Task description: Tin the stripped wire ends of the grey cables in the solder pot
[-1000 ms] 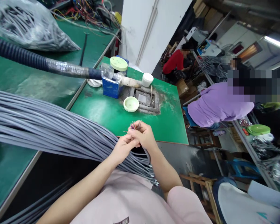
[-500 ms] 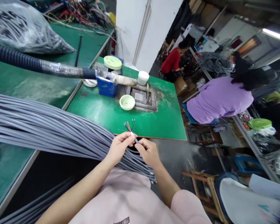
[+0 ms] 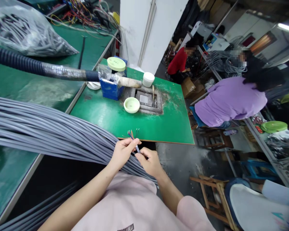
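- left hand (image 3: 122, 153): fingers closed, pinching one grey cable (image 3: 136, 148) near its stripped end
- right hand (image 3: 148, 163): fingers curled just beside the same cable, below the left hand; can't tell if it's gripping or only close
- cable end: held up in front of the person's pink shirt (image 3: 120, 205), just over the near edge of the green bench (image 3: 159, 125)
- thin coloured wires (image 3: 133, 134): fanned out from the cable end, tips pointing up and away from the person
- bundle of grey cables (image 3: 43, 128): long, lying across the person's front to the left, passing under both forearms
- on the bench: pale green dish (image 3: 131, 105), white jar (image 3: 148, 79), blue box (image 3: 108, 89), and a square metal fixture (image 3: 146, 99) set into the top, well past the hands
- black hose (image 3: 38, 71): runs in from the left, its end above the blue box
- clear bag of cables (image 3: 26, 35): on the next bench, top left
- co-workers: person in purple shirt (image 3: 228, 102) bent over at right, person in red shirt (image 3: 179, 61) farther back; both apart from the hands
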Demonstrator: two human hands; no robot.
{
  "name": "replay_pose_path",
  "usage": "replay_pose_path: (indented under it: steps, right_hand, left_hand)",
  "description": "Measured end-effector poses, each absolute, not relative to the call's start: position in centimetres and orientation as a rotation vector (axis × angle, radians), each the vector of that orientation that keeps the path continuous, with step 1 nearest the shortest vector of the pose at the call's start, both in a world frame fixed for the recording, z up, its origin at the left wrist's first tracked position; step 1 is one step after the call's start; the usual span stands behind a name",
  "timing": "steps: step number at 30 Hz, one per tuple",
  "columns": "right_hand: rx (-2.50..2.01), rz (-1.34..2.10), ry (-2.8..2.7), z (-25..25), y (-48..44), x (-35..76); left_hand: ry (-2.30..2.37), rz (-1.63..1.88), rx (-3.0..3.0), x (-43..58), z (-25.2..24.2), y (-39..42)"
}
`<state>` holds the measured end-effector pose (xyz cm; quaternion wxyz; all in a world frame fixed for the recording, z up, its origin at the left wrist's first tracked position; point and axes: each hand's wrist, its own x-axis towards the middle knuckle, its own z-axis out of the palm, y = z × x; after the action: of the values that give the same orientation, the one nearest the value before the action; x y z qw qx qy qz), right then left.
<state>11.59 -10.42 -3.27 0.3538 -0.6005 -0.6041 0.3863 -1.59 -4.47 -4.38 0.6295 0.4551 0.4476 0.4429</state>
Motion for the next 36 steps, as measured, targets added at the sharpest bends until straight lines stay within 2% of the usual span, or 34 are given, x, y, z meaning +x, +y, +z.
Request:
replay_pose_path:
  steps: [7, 18, 36]
  right_hand:
    - [-1.447, 1.205, -1.477, -3.9, -10.7, 11.6]
    - [-1.44, 1.18, -1.488, -4.5, -10.5, 10.9]
    - [-1.451, 1.187, -1.497, -4.7, -10.5, 10.5]
  left_hand:
    - [0.828, 0.871, 1.016, -1.1, -3.4, -5.5]
    - [0.981, 0.96, 1.196, -1.5, -5.1, -5.2]
    - [0.967, 0.88, 0.954, -1.2, -5.4, -5.2]
